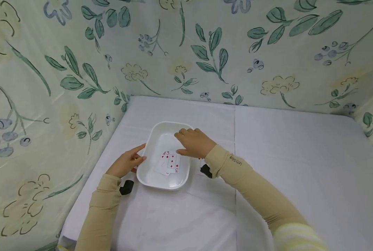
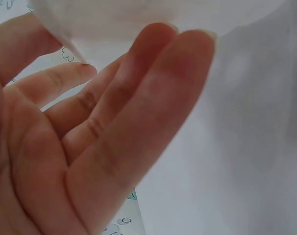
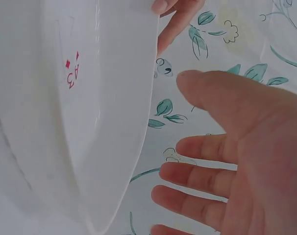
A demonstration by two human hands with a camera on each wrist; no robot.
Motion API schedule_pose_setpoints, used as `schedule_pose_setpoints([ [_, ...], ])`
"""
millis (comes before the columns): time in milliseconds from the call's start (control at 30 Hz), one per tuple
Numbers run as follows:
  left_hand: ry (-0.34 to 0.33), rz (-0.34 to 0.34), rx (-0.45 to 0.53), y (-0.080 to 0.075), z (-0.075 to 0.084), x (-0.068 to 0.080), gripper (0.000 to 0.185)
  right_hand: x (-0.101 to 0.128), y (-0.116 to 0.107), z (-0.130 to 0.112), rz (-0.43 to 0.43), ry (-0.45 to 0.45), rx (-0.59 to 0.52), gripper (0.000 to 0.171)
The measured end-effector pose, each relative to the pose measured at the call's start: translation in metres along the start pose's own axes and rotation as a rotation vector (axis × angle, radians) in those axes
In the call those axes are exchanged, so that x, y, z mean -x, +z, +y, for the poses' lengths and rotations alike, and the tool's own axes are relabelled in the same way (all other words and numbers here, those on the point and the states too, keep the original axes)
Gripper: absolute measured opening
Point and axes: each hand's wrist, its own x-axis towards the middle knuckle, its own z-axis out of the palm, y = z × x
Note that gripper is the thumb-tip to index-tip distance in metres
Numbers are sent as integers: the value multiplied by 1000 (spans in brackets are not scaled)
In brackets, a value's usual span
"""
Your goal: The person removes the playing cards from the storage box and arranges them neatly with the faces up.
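Observation:
A white rectangular tray [image 1: 151, 176] stands on the white table. Inside it lie playing cards [image 1: 170, 163], an ace and a three of diamonds face up. My left hand [image 1: 128, 162] rests against the tray's left rim [image 2: 89, 29] with its fingers [image 2: 138, 98] straight. My right hand [image 1: 194, 142] hovers over the tray's right side, palm down, its fingers [image 3: 197, 178] spread and holding nothing. In the right wrist view the tray wall [image 3: 114, 122] shows a faint red ace mark [image 3: 72, 73]. Another card [image 1: 201, 160] lies partly hidden under my right wrist.
The table [image 1: 283, 167] is draped in white cloth. Floral fabric walls [image 1: 48, 104] close it in on the left, back and right. A curved white rim [image 1: 265, 230] shows near the bottom edge beside my right sleeve.

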Motion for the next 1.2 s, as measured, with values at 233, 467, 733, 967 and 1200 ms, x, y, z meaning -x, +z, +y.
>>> schedule_pose_setpoints([
  [233, 1, 0, -21, -1, -2, -1, 61, -26, 5, -18, -86, 6, 18, 58],
  [467, -5, 5, -10, -2, -1, -1, 61, -48, 19, -29, -152, 60, -13, 53],
  [733, -4, 10, -12, -1, -1, -2, 61, -58, 38, -35, -264, 150, -22, 50],
  [967, -4, 12, -17, 0, -1, -2, 61, -62, 45, -38, -356, 223, -47, 59],
  [1200, 1, 12, -16, 0, -2, -2, 61, -68, 53, -42, -427, 239, -7, 64],
])
